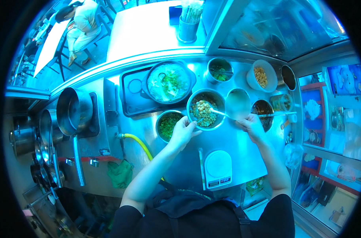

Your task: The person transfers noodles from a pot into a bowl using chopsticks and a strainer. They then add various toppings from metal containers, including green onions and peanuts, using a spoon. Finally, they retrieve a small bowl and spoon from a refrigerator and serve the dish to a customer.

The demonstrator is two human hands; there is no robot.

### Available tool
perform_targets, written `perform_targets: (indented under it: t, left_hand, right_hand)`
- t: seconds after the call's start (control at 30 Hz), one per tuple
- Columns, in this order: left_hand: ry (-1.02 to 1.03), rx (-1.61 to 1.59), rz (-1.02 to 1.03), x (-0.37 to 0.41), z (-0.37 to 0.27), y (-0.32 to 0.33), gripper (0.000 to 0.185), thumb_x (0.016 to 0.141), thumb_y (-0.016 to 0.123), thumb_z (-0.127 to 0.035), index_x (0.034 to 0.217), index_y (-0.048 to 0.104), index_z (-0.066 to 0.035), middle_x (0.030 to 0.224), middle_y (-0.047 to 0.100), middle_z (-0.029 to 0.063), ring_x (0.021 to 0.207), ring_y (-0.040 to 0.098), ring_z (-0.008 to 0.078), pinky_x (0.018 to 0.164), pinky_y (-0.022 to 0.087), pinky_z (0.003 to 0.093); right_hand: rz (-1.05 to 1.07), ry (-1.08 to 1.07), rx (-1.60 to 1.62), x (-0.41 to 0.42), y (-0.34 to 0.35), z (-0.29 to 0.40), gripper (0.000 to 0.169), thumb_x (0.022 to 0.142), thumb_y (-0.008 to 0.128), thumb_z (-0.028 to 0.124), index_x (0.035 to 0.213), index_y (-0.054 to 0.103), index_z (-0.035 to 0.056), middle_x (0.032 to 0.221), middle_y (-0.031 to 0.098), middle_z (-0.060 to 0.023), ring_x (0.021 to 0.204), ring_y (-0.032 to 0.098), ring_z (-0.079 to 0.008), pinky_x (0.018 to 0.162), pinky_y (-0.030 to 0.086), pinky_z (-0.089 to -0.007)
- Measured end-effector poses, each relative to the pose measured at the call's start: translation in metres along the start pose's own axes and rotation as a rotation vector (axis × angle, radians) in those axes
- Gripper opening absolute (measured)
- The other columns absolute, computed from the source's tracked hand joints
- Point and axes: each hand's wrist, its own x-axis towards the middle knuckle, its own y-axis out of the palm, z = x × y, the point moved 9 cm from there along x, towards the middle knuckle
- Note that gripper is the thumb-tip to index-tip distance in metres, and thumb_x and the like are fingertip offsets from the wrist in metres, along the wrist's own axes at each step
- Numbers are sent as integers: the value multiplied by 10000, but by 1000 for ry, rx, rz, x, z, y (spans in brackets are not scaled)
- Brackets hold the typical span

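Note:
My right hand (pixel 251 126) holds a spoon (pixel 219 112) by its handle, over a round metal pot (pixel 206 129). Pale beans or nuts (pixel 203 107) are heaped on the spoon. More of these pieces lie inside the pot. At the pot's near left rim is my left hand (pixel 185 132), thumb over the edge and other fingers outside. A short dark piece shows at its fingertips; I cannot tell whether it belongs to a utensil. Close to my left wrist stands a metal container of chopped greens (pixel 167 126).
A black pot of soup with greens (pixel 168 83) sits on a dark tray (pixel 129 101). Nearby are a container of nuts (pixel 260 77), a dark sauce pot (pixel 262 116) and a kitchen scale (pixel 218 166). A saucepan (pixel 74 110) stands left, its handle projecting towards me. A yellow hose (pixel 138 142) crosses the counter.

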Motion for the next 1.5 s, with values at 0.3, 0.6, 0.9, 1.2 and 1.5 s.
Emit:
perform_targets:
  t: [0.3, 0.6, 0.9, 1.2, 1.5]
  left_hand:
    - [-70, 61, -11, -1, 20, -8, 103, 862, 444, -83, 952, 459, -35, 888, 515, 33, 827, 541, 119, 729, 512, 297]
    - [-97, 128, 29, -2, 33, -10, 120, 868, 432, -86, 965, 461, -22, 893, 507, 41, 817, 536, 122, 733, 516, 307]
    - [-20, 83, 8, -5, 14, -1, 126, 862, 427, -60, 978, 462, -26, 907, 516, 43, 834, 546, 132, 727, 515, 311]
    - [22, 189, -6, -12, 5, 5, 145, 863, 422, -63, 995, 463, -21, 945, 521, 55, 867, 542, 140, 743, 510, 318]
    - [0, 22, -13, -4, 9, -7, 138, 859, 411, -47, 984, 456, -11, 964, 535, 82, 868, 558, 167, 757, 498, 325]
  right_hand:
    - [-64, -290, -321, 62, 52, 88, 134, 786, 550, 147, 830, 598, 30, 686, 574, -23, 629, 532, -111, 557, 427, -232]
    - [-233, -1012, -1128, 45, 124, 139, 102, 756, 546, 91, 813, 605, 33, 705, 589, -141, 614, 582, -273, 521, 446, -333]
    - [-218, -753, -1137, -38, 57, 93, 98, 739, 565, 67, 824, 602, 37, 641, 577, -123, 563, 567, -272, 494, 431, -334]
    - [-72, -257, -486, -10, 41, 20, 133, 763, 569, 101, 830, 628, 3, 598, 576, -45, 543, 516, -83, 476, 362, -230]
    - [-59, -110, -89, -4, 13, 36, 150, 788, 572, 172, 757, 601, 28, 544, 441, 62, 435, 312, -7, 398, 200, -167]
